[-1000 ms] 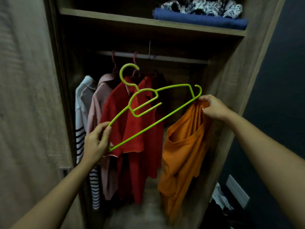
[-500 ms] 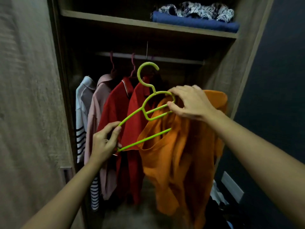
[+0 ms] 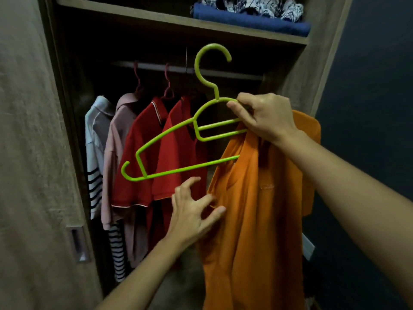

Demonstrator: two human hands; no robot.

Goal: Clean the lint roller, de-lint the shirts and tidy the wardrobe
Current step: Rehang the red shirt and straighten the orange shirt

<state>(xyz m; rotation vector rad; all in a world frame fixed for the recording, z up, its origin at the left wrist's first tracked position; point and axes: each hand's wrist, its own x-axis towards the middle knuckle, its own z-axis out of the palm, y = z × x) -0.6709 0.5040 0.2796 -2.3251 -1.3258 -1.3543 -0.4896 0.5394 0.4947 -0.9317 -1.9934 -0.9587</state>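
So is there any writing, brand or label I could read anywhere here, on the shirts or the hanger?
None can be read.
Orange shirt: a small chest mark, same colour as the cloth, too blurred to read.
Green hanger: no lettering shows.
Hanging red shirts and striped shirt: no text shows.
Folded clothes on the top shelf: a pattern only, no words.
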